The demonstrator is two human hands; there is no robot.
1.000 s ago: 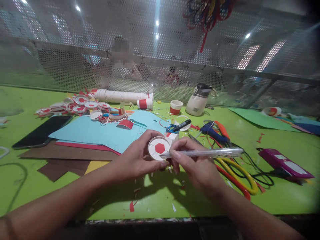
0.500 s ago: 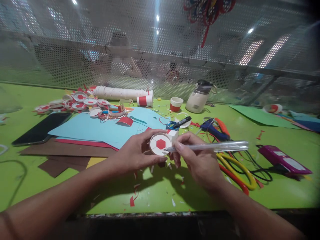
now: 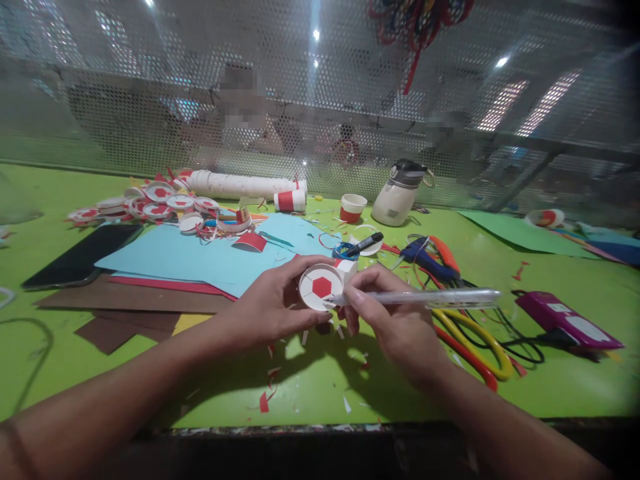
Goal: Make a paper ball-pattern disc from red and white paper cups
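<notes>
The left hand [image 3: 273,303] holds a round disc [image 3: 321,287]; the right hand [image 3: 395,320] holds a pen [image 3: 425,298] on it. No words show. Green table [image 3: 320,380], mesh wall [image 3: 150,100].

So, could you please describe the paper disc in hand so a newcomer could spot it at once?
On the green table, near its front edge, the left hand holds up a white disc. Unlike the discs piled at far left, a clear pen touches it.

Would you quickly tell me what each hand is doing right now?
Left hand: closed around the white disc with the red hexagon.
Right hand: closed on the clear pen, its tip at the disc's lower edge.
</notes>
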